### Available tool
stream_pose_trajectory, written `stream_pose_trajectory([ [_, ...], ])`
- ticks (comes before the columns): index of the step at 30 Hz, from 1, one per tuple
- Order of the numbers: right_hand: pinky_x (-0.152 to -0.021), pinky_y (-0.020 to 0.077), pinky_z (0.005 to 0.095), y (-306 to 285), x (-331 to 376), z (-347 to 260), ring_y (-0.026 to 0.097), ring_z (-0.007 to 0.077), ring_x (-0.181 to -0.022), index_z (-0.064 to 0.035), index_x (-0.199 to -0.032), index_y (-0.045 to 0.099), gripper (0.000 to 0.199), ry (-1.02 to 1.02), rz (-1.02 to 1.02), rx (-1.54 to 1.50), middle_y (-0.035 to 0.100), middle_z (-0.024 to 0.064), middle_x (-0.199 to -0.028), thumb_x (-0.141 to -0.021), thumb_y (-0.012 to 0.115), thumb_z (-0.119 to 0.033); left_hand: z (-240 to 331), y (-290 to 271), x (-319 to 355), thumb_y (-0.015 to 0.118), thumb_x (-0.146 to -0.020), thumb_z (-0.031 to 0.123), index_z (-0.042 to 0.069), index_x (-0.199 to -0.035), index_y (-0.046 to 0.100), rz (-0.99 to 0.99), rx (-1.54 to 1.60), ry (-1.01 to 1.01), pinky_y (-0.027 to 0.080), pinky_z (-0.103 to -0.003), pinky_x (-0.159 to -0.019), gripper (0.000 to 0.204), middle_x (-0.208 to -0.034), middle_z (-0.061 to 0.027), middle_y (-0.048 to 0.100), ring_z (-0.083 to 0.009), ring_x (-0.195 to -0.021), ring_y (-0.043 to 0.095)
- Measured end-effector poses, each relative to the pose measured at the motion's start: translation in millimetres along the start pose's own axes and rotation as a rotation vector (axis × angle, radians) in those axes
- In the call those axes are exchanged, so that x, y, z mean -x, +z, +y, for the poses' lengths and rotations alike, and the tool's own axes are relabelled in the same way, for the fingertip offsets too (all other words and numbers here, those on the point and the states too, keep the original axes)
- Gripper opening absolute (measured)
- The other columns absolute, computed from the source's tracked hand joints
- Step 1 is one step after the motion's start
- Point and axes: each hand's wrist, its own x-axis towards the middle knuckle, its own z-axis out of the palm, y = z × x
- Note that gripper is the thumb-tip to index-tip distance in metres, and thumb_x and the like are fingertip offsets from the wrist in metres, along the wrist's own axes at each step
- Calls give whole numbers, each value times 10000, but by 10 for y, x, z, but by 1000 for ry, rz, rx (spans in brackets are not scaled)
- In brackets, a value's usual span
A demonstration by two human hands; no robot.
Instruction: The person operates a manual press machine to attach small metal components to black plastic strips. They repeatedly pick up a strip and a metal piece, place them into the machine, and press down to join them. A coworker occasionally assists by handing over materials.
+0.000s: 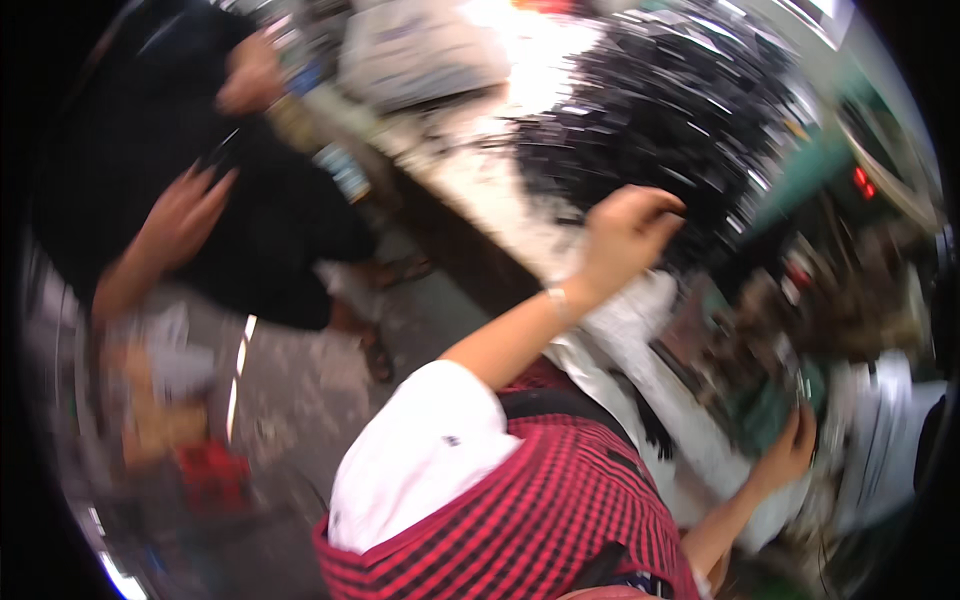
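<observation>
At two o'clock, your left hand [628, 232] pinches loosely closed over a heap of small black parts [680, 120]. At four o'clock, your right hand [790, 450] grips a green object [765, 405]. Motion blur suggests haste; parts could scatter.

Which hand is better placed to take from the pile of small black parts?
Probably the left hand: it hangs right at the black parts pile. The right hand is lower, by blurred items, away from it.

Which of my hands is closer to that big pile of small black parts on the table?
Left. Your left hand is raised at the edge of the pile of black parts, while your right hand sits lower, well away from it.
</observation>
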Motion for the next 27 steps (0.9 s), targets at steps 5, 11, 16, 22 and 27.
stream_pose_trajectory([
  [5,-890,533,313,382,-412,-840,712,206,-969,-39,-1039,753,139,-284,45,-39,757,89,-1018,-901,744,-48,-144,369,58,644,-1053,48,5,-1211,697,-214,254,-42,558,-227,-806,173,-1147,-50,744,-80,-1001,674],
  [11,-913,517,273,602,-130,-925,683,137,-997,8,-1192,653,303,-1,79,-548,722,68,-1088,-902,744,6,-16,327,346,655,-1046,56,2,-1090,695,-249,387,-321,568,-218,-721,80,-1073,-100,765,-96,-921,704],
  [16,-932,517,269,597,-125,-1033,678,122,-1024,18,-1290,582,393,87,2,-735,718,92,-1153,-924,725,26,770,425,14,627,-1048,41,-26,-1086,638,-185,532,38,588,-255,-744,78,-1046,-192,760,-179,-899,724],
  [22,-1040,500,329,398,47,-1358,659,191,-1189,20,-1431,496,594,71,-86,-757,679,145,-1292,-886,729,5,1048,574,174,774,-852,-73,6,-1037,704,-414,252,595,614,-353,-762,214,-1055,-194,762,-283,-864,755],
  [27,-1064,499,364,103,-215,-1096,642,237,-1241,-32,-1466,535,624,10,-259,-586,655,136,-1342,-871,721,-15,1007,968,492,867,-781,101,46,-993,736,-533,60,927,529,-307,-589,256,-1040,-112,752,-180,-682,669],
])
